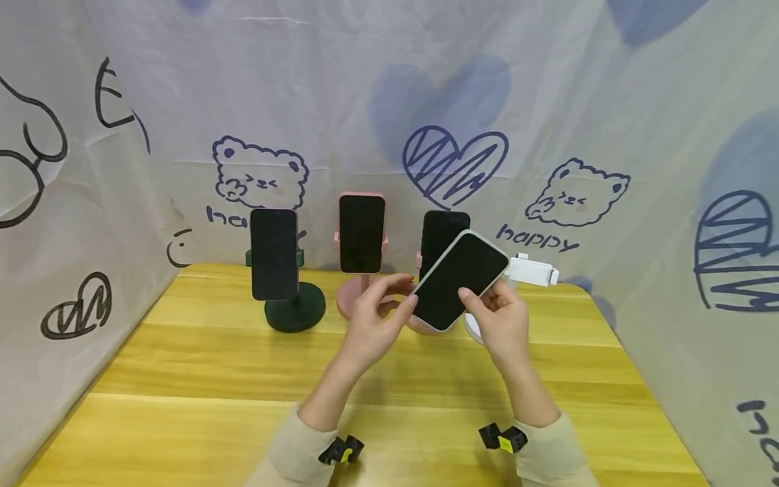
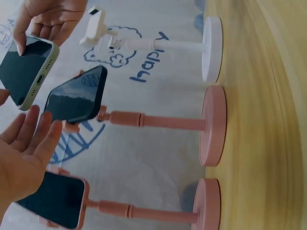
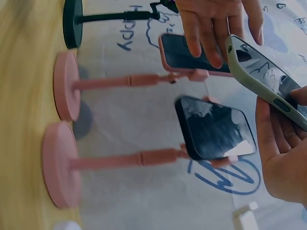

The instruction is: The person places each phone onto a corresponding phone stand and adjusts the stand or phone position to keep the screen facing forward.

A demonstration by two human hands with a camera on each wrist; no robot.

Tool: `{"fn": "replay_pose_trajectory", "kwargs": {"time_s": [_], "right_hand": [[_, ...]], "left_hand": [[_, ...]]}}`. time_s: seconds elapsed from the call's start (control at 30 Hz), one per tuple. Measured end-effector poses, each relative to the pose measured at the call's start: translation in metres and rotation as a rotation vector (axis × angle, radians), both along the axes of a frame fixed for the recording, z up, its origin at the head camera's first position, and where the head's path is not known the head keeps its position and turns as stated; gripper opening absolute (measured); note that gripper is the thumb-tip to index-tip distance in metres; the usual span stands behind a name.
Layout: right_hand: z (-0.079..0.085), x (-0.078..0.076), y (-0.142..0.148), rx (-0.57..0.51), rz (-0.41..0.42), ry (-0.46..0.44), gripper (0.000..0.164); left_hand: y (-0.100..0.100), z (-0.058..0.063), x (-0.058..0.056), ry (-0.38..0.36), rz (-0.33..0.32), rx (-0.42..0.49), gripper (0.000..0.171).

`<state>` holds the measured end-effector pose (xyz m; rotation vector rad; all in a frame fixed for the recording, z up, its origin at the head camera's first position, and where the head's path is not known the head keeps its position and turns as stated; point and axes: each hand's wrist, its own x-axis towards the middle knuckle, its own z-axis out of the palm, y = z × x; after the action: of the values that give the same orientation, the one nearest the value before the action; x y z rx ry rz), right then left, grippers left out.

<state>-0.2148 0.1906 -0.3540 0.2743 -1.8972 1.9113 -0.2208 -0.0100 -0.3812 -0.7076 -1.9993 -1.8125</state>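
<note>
My right hand [image 1: 505, 321] grips a phone in a pale case [image 1: 459, 284], thumb on its dark screen and fingers behind. The phone is tilted in the air, in front of a pink stand that holds a black phone [image 2: 76, 98]. At its lower left edge is my left hand [image 1: 377, 321], thumb tip right by the case and the other fingers loosely extended, as the right wrist view shows. To the right, partly behind my right hand, rises a white phone stand [image 1: 532, 272] with a bare clamp.
On the left a dark green stand [image 1: 295, 311] carries a black phone [image 1: 274, 253]. Beside it, a pink stand [image 1: 347, 297] holds a phone in a pink case [image 1: 362, 233]. All stand along the back of the wooden table [image 1: 243, 379], before a printed curtain [image 1: 353, 101].
</note>
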Motion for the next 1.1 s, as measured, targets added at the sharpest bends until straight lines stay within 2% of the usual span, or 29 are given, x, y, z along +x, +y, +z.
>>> {"fn": "replay_pose_trajectory", "kwargs": {"time_s": [0.2,0.37,0.57,0.67,0.87,1.1], "right_hand": [[0.013,-0.002,0.021,-0.009,-0.059,0.044,0.024],[0.025,-0.006,0.04,-0.044,-0.082,0.105,0.024],[0.041,-0.015,0.063,-0.085,-0.099,0.197,0.021],[0.049,-0.021,0.074,-0.122,-0.115,0.214,0.019],[0.058,-0.033,0.096,-0.149,-0.179,0.153,0.009],[0.061,-0.05,0.125,-0.206,-0.137,0.022,0.012]], "left_hand": [[0.017,0.007,-0.007,0.066,0.005,0.026,0.049],[0.033,0.014,-0.015,0.121,0.041,0.015,0.05],[0.051,0.026,-0.025,0.157,0.052,-0.053,0.048],[0.059,0.032,-0.029,0.159,0.058,-0.109,0.047],[0.073,0.042,-0.034,0.143,0.064,-0.21,0.045],[0.089,0.05,-0.039,0.165,0.047,-0.367,0.044]]}}
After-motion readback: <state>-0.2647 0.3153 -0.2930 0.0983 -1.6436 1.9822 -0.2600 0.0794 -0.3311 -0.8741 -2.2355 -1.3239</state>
